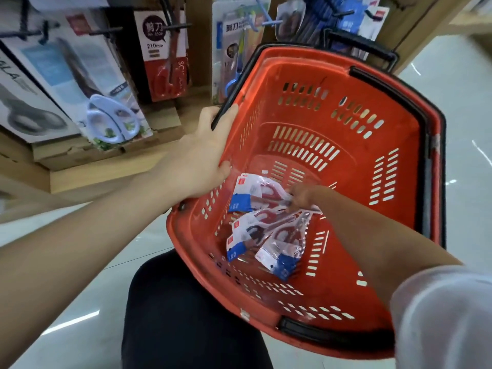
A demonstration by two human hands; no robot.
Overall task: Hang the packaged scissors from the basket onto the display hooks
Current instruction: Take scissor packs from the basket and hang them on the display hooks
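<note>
A red plastic basket (346,123) with black handles fills the middle of the view, tilted toward me. My left hand (205,153) grips its left rim, thumb inside. On the basket floor lie three packaged scissors with red and dark handles and blue-and-white cards: the top one (253,193), a second (247,233) and a third (285,251). My right hand (303,197) reaches down into the basket and pinches the top package at its blade end. Display hooks (175,26) with hanging scissors packs are above left.
Boxed scissors (87,83) lean on the wooden shelf at left. A red-and-white pack (165,54) and a blue-handled pack (234,49) hang from the hooks. My dark-clad knee (186,315) sits under the basket. Pale floor tiles lie to the right.
</note>
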